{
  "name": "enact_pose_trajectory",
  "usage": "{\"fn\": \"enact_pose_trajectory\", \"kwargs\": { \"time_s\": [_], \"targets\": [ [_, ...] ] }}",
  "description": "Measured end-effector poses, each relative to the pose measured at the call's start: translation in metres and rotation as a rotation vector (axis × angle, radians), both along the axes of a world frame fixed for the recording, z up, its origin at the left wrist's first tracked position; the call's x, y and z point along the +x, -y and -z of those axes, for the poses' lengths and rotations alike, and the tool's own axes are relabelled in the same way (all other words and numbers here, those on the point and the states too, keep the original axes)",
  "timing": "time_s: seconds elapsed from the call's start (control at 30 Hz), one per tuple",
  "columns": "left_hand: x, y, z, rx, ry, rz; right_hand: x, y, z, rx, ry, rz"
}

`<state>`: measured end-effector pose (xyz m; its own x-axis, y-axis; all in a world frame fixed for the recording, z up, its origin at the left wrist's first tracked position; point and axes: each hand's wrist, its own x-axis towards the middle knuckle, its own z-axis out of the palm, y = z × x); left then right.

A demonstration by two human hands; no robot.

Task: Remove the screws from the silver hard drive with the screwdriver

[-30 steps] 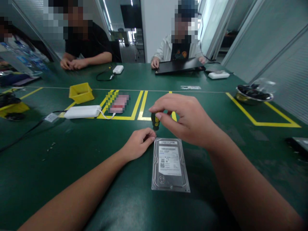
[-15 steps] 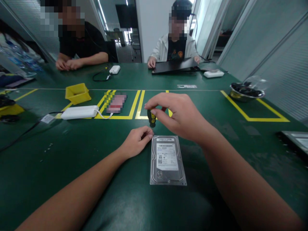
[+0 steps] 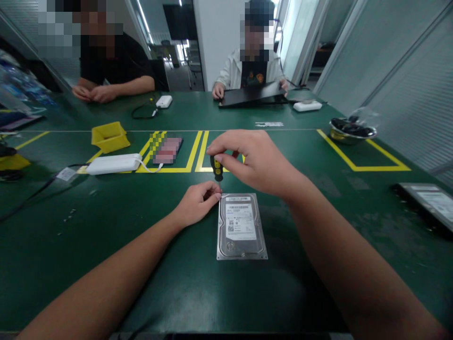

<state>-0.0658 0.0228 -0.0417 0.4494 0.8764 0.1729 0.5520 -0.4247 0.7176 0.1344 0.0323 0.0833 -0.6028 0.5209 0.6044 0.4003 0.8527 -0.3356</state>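
A silver hard drive [image 3: 240, 250] with a white label lies flat on the green table in front of me. My right hand [image 3: 253, 158] is closed around the handle of a small black and yellow screwdriver [image 3: 217, 167], held upright above the drive's far left corner. Its thin shaft points down to that corner; the tip is hidden by fingers. My left hand [image 3: 198, 202] is closed in a pinch at the same corner, thumb against the drive's edge, right beside the screwdriver shaft.
A second drive [image 3: 430, 203] lies at the right. Farther back are a metal bowl [image 3: 348, 134] of dark parts, a yellow bin [image 3: 111, 137], a white power bank [image 3: 113, 164] and a phone [image 3: 169, 150]. Small bits [image 3: 70, 215] lie left. Two people sit opposite, one holding a black panel [image 3: 253, 96].
My view has shifted slightly, bringing the table's near edge into the picture. The screwdriver's shaft now shows above the corner. Both hands keep nearly the same pose around the drive.
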Motion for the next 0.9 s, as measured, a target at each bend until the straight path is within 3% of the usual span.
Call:
{"fn": "enact_pose_trajectory", "kwargs": {
  "time_s": [0.9],
  "targets": [
    [-0.0006,0.0017,0.0003,-0.023,0.062,0.027,0.002,0.0087,-0.0083,0.053,0.136,0.074]
  ]
}}
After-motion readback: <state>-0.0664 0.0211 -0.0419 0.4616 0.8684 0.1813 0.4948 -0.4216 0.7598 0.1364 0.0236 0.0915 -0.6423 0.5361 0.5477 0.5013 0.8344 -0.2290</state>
